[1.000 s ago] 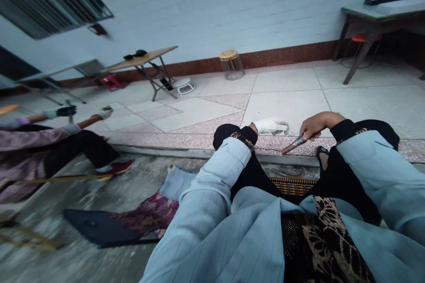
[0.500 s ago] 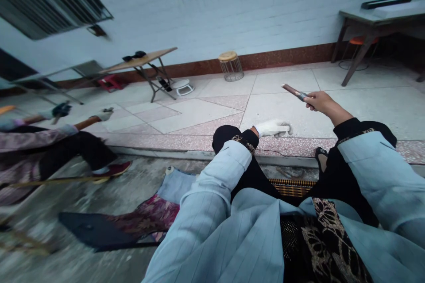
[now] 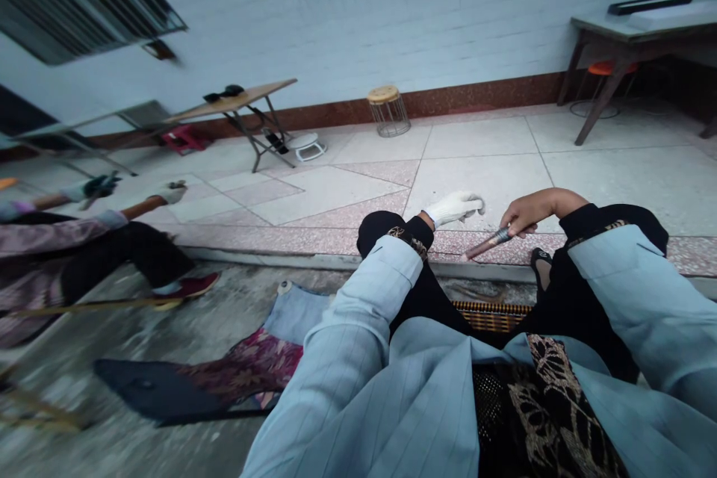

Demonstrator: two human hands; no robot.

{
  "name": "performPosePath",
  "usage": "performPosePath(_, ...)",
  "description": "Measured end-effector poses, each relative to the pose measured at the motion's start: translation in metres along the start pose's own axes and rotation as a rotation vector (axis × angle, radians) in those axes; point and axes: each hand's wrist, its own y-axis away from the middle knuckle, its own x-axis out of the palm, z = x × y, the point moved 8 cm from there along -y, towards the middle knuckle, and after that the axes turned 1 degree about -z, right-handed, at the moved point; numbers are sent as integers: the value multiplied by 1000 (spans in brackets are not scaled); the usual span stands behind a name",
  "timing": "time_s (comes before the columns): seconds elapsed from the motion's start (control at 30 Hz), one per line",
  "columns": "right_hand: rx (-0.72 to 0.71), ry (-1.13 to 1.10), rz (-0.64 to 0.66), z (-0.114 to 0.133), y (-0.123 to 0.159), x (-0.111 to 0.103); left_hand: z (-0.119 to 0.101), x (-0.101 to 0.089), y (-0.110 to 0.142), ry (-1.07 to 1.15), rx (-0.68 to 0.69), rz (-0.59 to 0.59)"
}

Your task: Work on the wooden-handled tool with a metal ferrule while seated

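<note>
My left hand [image 3: 455,208] wears a white knitted glove and is held just above the pale floor, beside my knee. Its fingers are curled together, and whatever is in them, if anything, is too small to make out. Bare, my right hand [image 3: 529,213] is wrapped round the grey-bound handle of a short knife-like tool [image 3: 486,245]. The tool's brown, straight blade slants down to the left, its tip over the speckled pink floor edge [image 3: 408,243]. A thin dark line runs along that edge below my left hand.
A co-worker's gloved hand [image 3: 171,193] and dark-gloved hand [image 3: 99,187] are at the left. Patterned cloth [image 3: 252,366] lies on the lower concrete. By the wall stand a wire stool [image 3: 388,113], a folding table [image 3: 246,98] and a desk [image 3: 602,31]. Woven wicker [image 3: 493,316] shows between my legs.
My right hand has swung the tool down and left, from pointing up over the floor to pointing down at the edge. My left hand has lifted slightly off the floor.
</note>
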Motion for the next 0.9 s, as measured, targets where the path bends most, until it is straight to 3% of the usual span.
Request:
performPosePath(0.07,-184,-85,-122,21,15,-15,3,-1,-1,-20,-1,-21)
performPosePath(0.17,-234,-207,-553,26,39,-56,4,2,-1,-15,-5,0)
performPosePath(0.23,-172,-259,-818,15,50,-77,2,6,0,-5,-1,24)
performPosePath(0.3,-55,-268,-991,-1,52,-88,0,12,3,15,-2,82)
performPosePath(0.43,251,-53,-1106,-25,46,-95,-9,23,9,72,14,214)
performPosePath(0.53,421,245,-992,-29,35,-91,-14,24,14,71,19,235)
performPosePath(0.67,469,336,-543,-38,2,-55,-14,21,16,38,-1,205)
performPosePath(0.8,246,148,-151,-29,-20,-7,-11,17,15,23,-26,181)
performPosePath(0.9,-7,-20,-12,-3,-13,6,-11,14,12,36,-16,160)
